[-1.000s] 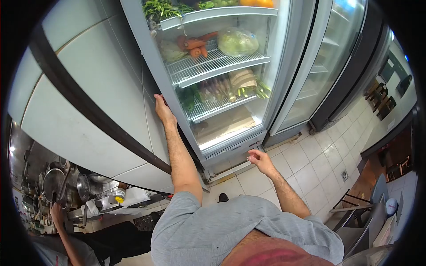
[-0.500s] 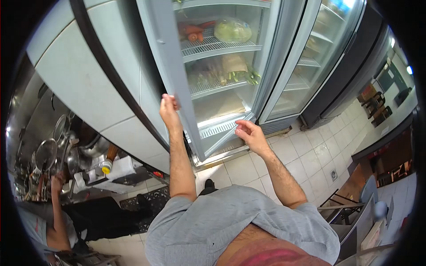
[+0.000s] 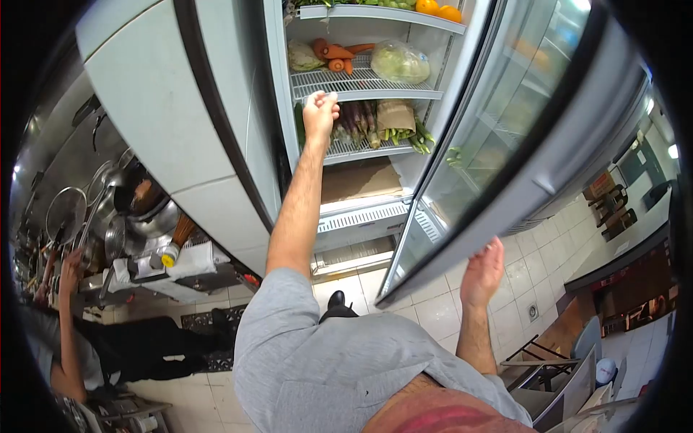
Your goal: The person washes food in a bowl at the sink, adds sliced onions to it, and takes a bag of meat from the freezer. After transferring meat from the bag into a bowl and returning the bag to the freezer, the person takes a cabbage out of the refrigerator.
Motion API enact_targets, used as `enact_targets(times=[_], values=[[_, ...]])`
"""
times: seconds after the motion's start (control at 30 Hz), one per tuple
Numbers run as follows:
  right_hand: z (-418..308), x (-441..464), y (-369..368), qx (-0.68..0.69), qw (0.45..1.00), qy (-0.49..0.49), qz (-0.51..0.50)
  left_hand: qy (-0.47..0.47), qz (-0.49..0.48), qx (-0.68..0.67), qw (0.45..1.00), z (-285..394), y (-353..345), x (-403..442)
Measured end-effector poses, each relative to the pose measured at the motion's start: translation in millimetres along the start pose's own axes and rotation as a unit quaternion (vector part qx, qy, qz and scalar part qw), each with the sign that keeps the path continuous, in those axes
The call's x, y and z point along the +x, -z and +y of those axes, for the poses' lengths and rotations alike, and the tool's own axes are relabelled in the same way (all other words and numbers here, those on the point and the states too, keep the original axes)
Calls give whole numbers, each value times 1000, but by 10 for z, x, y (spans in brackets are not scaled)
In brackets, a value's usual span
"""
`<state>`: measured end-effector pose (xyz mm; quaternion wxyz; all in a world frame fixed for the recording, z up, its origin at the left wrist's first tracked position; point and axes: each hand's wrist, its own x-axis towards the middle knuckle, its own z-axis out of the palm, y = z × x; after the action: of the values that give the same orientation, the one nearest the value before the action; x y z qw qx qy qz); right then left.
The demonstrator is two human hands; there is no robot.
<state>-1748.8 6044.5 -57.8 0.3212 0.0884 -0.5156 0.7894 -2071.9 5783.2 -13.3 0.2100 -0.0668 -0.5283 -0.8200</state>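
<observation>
My left hand (image 3: 321, 119) is raised in front of the open fridge, its fingers curled in with nothing seen in them, near the edge of a wire shelf (image 3: 368, 94). On that shelf lie carrots (image 3: 338, 54) and a bagged pale green vegetable (image 3: 401, 63). Purple vegetables (image 3: 359, 119) and a brown paper wrap with green stalks (image 3: 395, 117) sit one shelf lower. The glass door (image 3: 469, 169) is swung out to the right. My right hand (image 3: 484, 274) is beside its outer edge, fingers extended and holding nothing.
Oranges (image 3: 449, 13) sit on the top shelf. White panels (image 3: 144, 94) stand left of the fridge. At far left, a co-worker's hand (image 3: 71, 265) is by pans and strainers (image 3: 66, 214). A folding chair (image 3: 538, 361) stands at lower right on the tiled floor (image 3: 516, 285).
The fridge door has swung open from left to right. My left hand has moved up and right, in front of the shelves. My right hand has moved right and down.
</observation>
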Motion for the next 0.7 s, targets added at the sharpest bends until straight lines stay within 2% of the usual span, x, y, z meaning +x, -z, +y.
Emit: enact_targets(times=[0.03,0.07,0.13,0.2,0.23,0.27,0.3,0.33,0.4,0.43,0.47,0.53,0.6,0.63,0.67,0.7], values=[[61,-35,151,35,999,6,24,11,14,12,1000,-129,-9,310],[-19,-50,59,10,997,15,81,-26,54,64,996,-361,-6,701],[-42,-78,92,-66,973,60,211,-35,129,176,975,-808,35,1503],[-92,-89,289,-124,949,89,277,-29,153,160,975,-775,-13,1869],[-137,-80,369,-131,940,98,298,-22,116,91,989,-635,-51,1927],[-243,121,68,-150,909,150,359,37,189,109,975,-713,-75,2139],[-248,149,117,-186,876,161,414,46,229,147,961,-821,-75,2359],[-233,131,250,-192,869,160,427,54,267,186,944,-968,-30,2599],[-266,161,385,-223,854,151,445,46,209,51,976,-1568,300,3357],[-288,158,492,-205,845,149,471,103,262,24,959,-1455,208,3342],[-289,182,539,-186,835,148,495,100,255,-9,962,-1529,212,3481],[-316,272,512,-233,792,168,538,68,253,-69,963,-1436,108,3481],[-380,-25,1109,-206,830,128,503,86,266,-52,959,-1747,208,3849],[-355,75,993,-257,804,168,509,94,273,-44,956,-1846,265,3992],[-373,330,582,-129,801,169,560,102,280,-35,954,-1944,322,4136],[-368,300,678,-155,804,154,553,68,239,-77,965,-2018,347,4201]])
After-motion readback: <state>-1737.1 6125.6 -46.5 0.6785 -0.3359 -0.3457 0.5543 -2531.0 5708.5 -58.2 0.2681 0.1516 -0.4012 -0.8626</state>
